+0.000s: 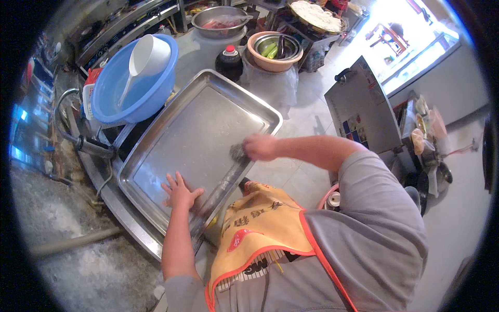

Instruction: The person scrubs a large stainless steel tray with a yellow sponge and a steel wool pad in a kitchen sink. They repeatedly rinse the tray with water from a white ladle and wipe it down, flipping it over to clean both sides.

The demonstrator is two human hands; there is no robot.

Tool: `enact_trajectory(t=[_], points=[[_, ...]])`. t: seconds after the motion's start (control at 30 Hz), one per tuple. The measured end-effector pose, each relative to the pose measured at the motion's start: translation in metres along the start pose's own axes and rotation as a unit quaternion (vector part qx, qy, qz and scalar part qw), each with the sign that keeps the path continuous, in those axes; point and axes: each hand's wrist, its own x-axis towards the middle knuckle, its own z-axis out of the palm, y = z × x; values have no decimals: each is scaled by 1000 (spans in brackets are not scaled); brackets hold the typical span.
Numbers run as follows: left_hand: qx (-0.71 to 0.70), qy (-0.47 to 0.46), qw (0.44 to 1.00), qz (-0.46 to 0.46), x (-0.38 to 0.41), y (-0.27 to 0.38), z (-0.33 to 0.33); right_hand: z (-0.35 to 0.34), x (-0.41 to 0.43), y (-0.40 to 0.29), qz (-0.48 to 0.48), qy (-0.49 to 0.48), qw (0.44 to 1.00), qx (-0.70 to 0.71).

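Note:
A large rectangular stainless steel tray (195,121) lies before me at a slant, its near-left part above a metal sink edge. My left hand (181,193) rests with fingers spread on the tray's inner surface near its lower end. In my right hand (259,147) is a grey scouring pad, probably steel wool (237,153), pressed on the tray by its right rim. The skin of that hand is slightly blurred. Wet streaks and small pale specks show on the metal.
Left of the tray stand a blue plastic basin (148,93) with a white ladle (150,56) and a curved faucet (64,101). Beyond are a dark bottle with a red cap (229,62), a pink bowl (273,64) with vegetables, and a steel basin (218,25). A metal door (362,109) stands ajar at right.

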Motion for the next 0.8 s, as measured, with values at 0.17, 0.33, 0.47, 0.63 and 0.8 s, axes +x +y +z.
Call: enact_trajectory(t=[0.17, 0.33, 0.47, 0.63, 0.8], points=[[-18, -10, 1000, 3, 0, 0, 0, -44, -12, 50, 51, -43, 995, -70], [-3, 1, 1000, -6, -2, 1, 0, -67, -25, 45, 63, -66, 975, -204], [7, -7, 1000, -9, -1, 3, -4, -61, -35, 41, 40, -56, 958, -278], [10, -10, 1000, -22, 1, -3, -2, -55, -12, 35, 135, -83, 957, -242], [20, -13, 1000, -20, 0, 1, 1, -23, -1, 59, 166, -53, 964, -201]])
